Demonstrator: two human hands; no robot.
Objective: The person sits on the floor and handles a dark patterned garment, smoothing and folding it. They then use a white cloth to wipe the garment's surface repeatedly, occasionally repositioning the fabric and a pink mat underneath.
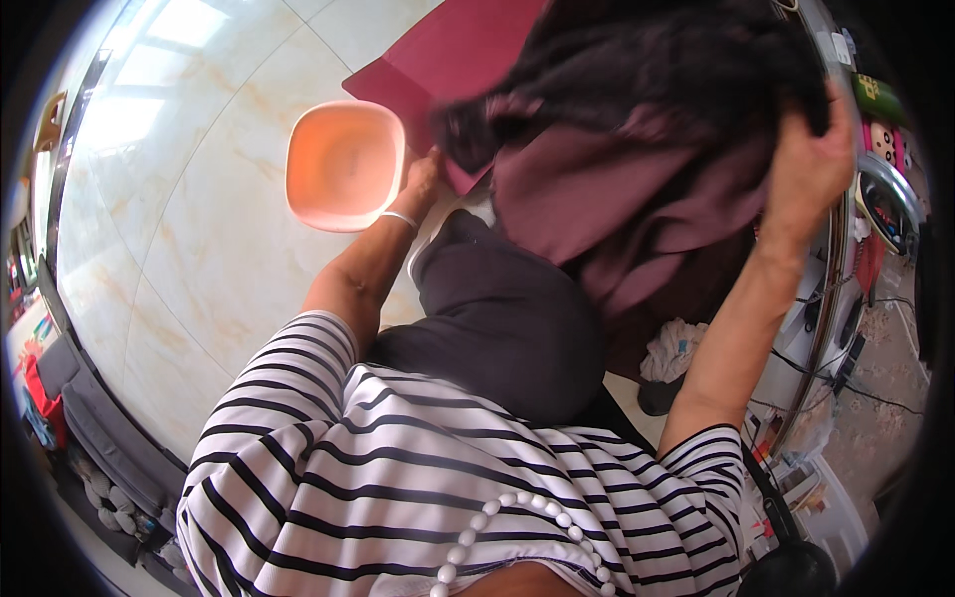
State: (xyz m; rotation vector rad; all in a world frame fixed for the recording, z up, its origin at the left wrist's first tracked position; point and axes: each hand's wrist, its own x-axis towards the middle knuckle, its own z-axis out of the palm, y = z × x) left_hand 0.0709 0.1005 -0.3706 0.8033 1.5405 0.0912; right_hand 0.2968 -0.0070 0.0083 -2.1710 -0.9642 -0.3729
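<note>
In the head view my right hand (809, 160) grips a dark cloth (671, 67) at its right edge; the cloth is blurred. It spreads over a purplish-brown fabric (597, 194) in front of my legs. My left hand (421, 179) is beside an orange plastic basin (347, 164), its fingers partly hidden near the basin's right rim, so its grip cannot be told. A dark red sheet or mat (448, 60) lies beyond the basin, partly beneath the cloth.
Shiny marble-look tiles (194, 201) cover the floor on the left. A grey sofa (112, 425) stands at lower left. On the right are cables, a round-framed mirror (888, 205), a clear plastic bin (828, 515) and a crumpled pale cloth (675, 351).
</note>
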